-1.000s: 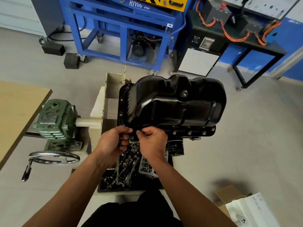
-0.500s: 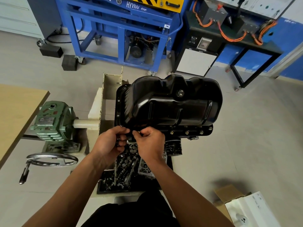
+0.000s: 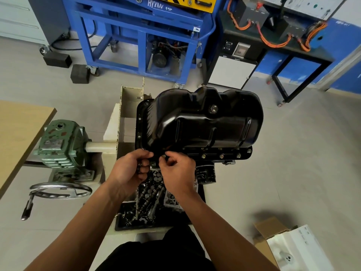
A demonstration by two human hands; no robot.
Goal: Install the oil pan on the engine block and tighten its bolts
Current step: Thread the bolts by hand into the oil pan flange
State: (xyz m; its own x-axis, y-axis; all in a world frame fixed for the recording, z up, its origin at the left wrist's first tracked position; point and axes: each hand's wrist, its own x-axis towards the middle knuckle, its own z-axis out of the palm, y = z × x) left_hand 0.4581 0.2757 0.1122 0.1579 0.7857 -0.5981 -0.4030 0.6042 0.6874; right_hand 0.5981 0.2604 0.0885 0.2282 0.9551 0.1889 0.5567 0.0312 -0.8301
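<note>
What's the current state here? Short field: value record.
oil pan: black, sump up, mounted by the cream stand
flange bolts: several in place along the near right edge
right hand: pinches what looks like a small bolt at the near flange
left hand: fingers curled at the near left flange corner; contents unclear
oil filter: below the flange, right of the hands
parts tray: under the hands, holds engine parts

Engine block hidden beneath oil pan (image 3: 203,122); near flange corner covered by left hand (image 3: 127,171) and right hand (image 3: 176,172), whose curled fingers conceal any contents; cardboard box (image 3: 270,228) cropped by lower edge
</note>
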